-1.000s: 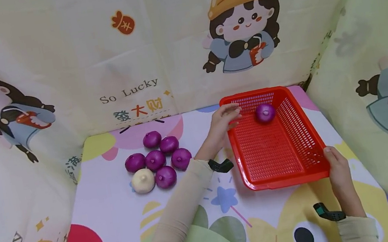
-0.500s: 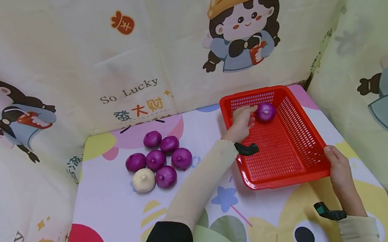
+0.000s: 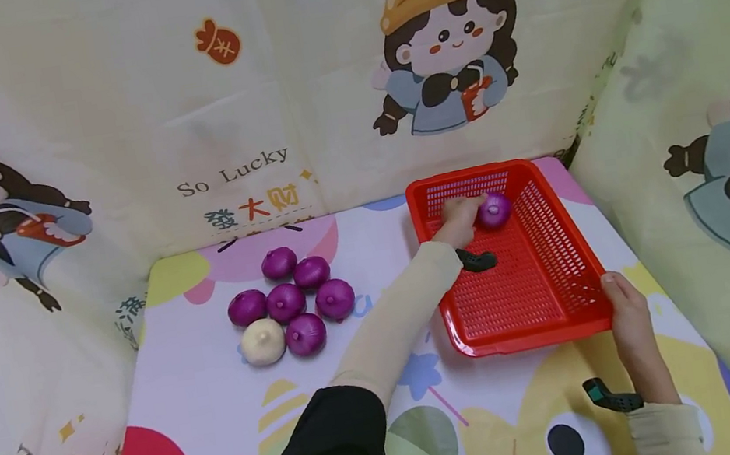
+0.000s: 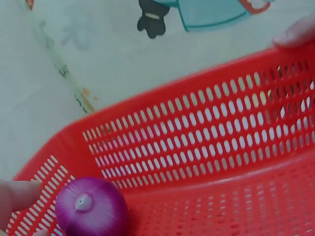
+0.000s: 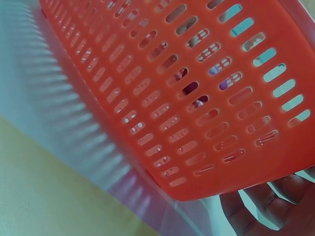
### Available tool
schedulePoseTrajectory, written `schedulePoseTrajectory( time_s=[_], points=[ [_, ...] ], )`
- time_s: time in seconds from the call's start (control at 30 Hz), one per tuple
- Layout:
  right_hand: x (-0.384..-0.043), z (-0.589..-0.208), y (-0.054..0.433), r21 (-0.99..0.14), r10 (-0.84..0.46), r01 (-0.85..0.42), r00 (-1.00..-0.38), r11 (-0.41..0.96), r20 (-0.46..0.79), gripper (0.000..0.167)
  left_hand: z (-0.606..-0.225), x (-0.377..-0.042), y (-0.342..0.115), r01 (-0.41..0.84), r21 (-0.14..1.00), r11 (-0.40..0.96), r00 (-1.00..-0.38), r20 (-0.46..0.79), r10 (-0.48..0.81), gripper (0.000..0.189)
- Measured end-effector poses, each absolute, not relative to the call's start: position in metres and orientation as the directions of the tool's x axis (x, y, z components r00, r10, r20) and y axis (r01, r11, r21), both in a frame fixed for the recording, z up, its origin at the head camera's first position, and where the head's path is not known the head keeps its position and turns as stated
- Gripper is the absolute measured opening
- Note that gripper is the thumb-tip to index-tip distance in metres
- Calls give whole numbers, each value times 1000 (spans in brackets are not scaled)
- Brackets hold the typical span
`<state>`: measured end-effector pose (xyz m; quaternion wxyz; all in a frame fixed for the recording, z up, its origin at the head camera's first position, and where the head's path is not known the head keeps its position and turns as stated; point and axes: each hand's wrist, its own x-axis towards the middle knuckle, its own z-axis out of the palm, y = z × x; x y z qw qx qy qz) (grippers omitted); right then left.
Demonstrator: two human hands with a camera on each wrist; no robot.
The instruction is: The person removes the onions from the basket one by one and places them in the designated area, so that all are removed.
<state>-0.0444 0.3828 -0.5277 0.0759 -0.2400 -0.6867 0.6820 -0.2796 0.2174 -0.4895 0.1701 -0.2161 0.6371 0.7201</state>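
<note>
A red plastic basket (image 3: 524, 298) stands at the right of the table, with one purple onion (image 3: 494, 210) near its far end. My left hand (image 3: 460, 219) reaches inside over the basket's left side, fingertips right beside that onion. In the left wrist view, a straight finger (image 4: 22, 195) lies left of the onion (image 4: 91, 206), with a gap between them. My right hand (image 3: 630, 314) grips the basket's near right corner, thumb over the rim. Its curled fingers (image 5: 236, 209) show under the basket's edge in the right wrist view.
Left of the basket, several purple onions (image 3: 286, 303) sit in a cluster with one whitish onion (image 3: 263, 342). The table has a colourful printed cover (image 3: 201, 409). Printed cloth walls (image 3: 333, 106) stand close behind the basket and to both sides.
My left hand has moved right, from above the basket's left rim down inside it, to beside the onion. The right hand keeps its grip on the corner, and the onion stays put.
</note>
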Motion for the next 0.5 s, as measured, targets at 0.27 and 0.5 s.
schedulePoseTrajectory(
  time_s=[0.27,0.5],
  points=[
    [-44,-529,384,-967,452,251,-857,-51,-247,23,-494,-286,230,-518,854,41,-854,-514,-77,26],
    [-45,-530,383,-964,457,262,-853,-41,-251,24,-499,-283,232,-526,844,107,-851,-521,-73,35]
  ],
)
